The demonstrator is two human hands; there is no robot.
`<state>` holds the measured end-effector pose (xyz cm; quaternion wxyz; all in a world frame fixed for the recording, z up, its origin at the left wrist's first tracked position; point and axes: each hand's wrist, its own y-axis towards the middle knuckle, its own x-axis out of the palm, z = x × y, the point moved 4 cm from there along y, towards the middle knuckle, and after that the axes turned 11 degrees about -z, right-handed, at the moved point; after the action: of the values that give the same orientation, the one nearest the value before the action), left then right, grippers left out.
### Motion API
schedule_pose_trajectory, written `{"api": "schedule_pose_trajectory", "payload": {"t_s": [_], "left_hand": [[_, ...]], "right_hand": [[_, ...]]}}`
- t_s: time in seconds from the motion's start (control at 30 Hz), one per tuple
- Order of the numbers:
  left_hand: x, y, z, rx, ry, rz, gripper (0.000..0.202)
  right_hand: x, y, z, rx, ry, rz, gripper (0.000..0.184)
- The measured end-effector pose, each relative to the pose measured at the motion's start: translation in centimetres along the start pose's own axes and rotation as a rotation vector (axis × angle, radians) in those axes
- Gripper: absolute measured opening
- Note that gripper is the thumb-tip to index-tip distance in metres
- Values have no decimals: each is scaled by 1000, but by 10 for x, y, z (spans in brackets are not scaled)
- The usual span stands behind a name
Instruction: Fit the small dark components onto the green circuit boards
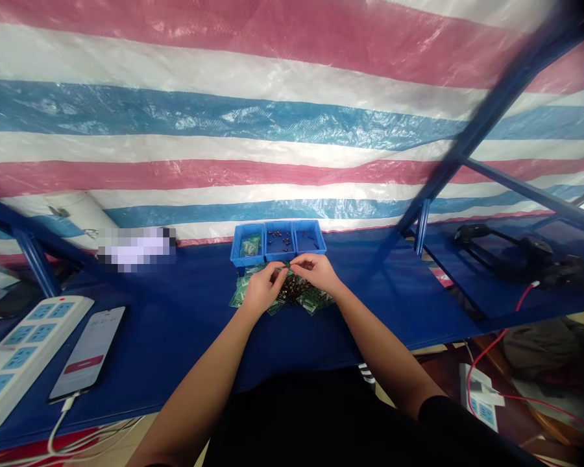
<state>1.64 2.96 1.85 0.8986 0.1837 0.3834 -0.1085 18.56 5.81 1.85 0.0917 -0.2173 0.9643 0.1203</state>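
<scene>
First: Head view: your left hand and right hand nearly meet above a table, fingertips drawn close; whether they grip anything, I cannot tell.

Second: What lies under your hands?

First: A heap of dark parts, green pieces on both sides. Three blue bins stand just beyond (green pieces in the left one, dark parts in the others).

Second: And what could go wrong for you?

First: A tiny part might slip from your fingertips and be lost in the heap. Your knuckles, so near the bins, might nudge one.
</scene>
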Motion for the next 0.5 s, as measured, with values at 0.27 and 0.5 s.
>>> {"api": "schedule_pose_trajectory", "payload": {"t_s": [0.27, 0.5], "left_hand": [[1, 0, -1, 2, -16, 22, 29], [0, 0, -1, -10, -9, 5, 29]], "right_hand": [[0, 0, -1, 5, -15, -23, 30], [0, -1, -1, 6, -20, -21, 31]]}}
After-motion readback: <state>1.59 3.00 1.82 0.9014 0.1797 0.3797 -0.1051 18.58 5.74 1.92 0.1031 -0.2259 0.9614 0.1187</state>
